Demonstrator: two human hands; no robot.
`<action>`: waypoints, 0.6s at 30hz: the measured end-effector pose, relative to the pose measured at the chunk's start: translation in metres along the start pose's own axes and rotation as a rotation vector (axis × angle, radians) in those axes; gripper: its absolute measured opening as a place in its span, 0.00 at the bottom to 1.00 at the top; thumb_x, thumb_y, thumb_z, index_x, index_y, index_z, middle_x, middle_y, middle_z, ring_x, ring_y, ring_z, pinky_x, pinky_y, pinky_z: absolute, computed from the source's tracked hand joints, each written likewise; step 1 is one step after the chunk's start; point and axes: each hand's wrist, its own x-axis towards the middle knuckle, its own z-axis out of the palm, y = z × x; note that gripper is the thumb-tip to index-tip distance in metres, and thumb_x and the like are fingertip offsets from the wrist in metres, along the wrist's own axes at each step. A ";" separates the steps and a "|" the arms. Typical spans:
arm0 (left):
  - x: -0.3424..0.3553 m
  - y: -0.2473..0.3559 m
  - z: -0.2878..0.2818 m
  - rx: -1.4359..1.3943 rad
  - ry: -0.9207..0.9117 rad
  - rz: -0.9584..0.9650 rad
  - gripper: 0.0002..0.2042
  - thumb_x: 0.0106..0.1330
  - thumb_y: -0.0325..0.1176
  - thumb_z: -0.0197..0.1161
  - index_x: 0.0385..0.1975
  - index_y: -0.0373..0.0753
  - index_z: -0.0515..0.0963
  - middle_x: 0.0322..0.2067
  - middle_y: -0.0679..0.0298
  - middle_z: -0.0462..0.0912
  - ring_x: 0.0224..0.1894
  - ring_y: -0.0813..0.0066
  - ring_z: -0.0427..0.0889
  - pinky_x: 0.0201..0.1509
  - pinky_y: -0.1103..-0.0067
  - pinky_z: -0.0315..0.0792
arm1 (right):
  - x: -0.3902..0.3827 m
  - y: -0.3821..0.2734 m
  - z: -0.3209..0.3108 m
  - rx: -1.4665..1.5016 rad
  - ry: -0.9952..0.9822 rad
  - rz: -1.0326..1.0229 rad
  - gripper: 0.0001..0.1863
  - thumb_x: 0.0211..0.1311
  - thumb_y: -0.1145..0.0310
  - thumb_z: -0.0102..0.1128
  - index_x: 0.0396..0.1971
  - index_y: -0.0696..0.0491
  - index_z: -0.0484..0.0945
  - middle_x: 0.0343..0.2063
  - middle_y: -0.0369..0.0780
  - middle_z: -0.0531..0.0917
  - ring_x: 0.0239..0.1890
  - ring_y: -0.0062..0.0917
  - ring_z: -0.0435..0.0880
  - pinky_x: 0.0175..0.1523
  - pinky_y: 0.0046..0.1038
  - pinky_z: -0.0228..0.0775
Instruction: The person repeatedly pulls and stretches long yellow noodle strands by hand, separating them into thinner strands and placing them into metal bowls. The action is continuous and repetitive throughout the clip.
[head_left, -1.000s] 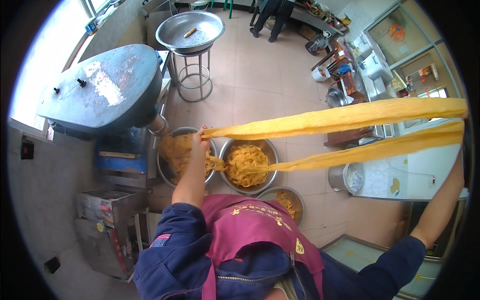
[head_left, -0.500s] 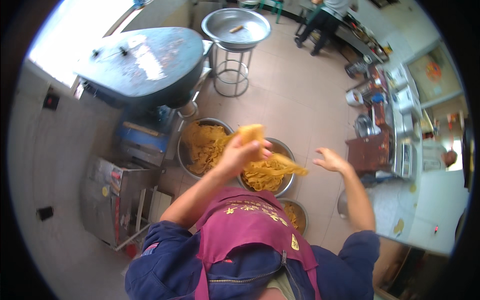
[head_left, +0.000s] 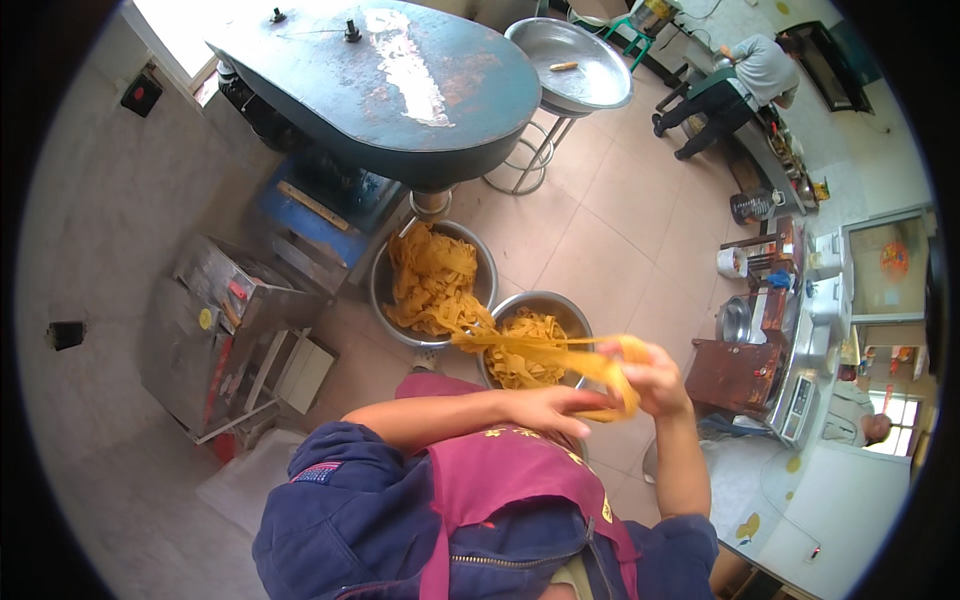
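Observation:
Both my hands hold a bunch of long yellow dough strips (head_left: 545, 352) above two metal bowls. My left hand (head_left: 552, 408) reaches across under the bunch, fingers on its folded end. My right hand (head_left: 655, 375) grips the same folded end from the right. The strips stretch left toward the left bowl (head_left: 382, 282), which is heaped with yellow strips. The middle bowl (head_left: 560, 305) below my hands also holds strips. I wear a blue jacket and a maroon apron.
A large blue-grey machine lid (head_left: 400, 85) stands behind the bowls, with a metal tray on a stool (head_left: 570, 65) beside it. A metal cabinet (head_left: 225, 320) is at left. A person (head_left: 745, 80) works at a far counter; another person (head_left: 865, 420) is at right.
The strips were stretched wide between my spread arms a second ago. My hands have come together in front of me and now gather the folded strips over the middle bowl.

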 end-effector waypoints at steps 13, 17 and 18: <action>-0.094 -0.175 -0.202 -1.220 1.094 0.330 0.59 0.58 0.78 0.55 0.76 0.34 0.46 0.72 0.41 0.56 0.72 0.42 0.64 0.76 0.52 0.62 | -0.144 -0.106 0.073 0.293 -0.429 -0.758 0.11 0.53 0.78 0.62 0.13 0.55 0.76 0.11 0.43 0.78 0.07 0.29 0.73 0.13 0.37 0.63; -0.087 -0.156 -0.208 -1.179 1.191 0.437 0.54 0.60 0.79 0.50 0.73 0.36 0.55 0.67 0.43 0.66 0.68 0.45 0.69 0.73 0.47 0.65 | -0.205 -0.172 0.032 0.006 -0.801 -0.747 0.06 0.58 0.78 0.61 0.21 0.58 0.78 0.12 0.48 0.81 0.08 0.31 0.77 0.12 0.30 0.66; -0.090 -0.164 -0.217 -1.187 1.162 0.506 0.54 0.59 0.80 0.50 0.73 0.37 0.55 0.65 0.44 0.68 0.65 0.46 0.72 0.70 0.45 0.66 | -0.219 -0.185 0.027 -0.080 -0.809 -0.761 0.06 0.59 0.78 0.61 0.22 0.58 0.78 0.12 0.47 0.81 0.08 0.31 0.77 0.12 0.30 0.66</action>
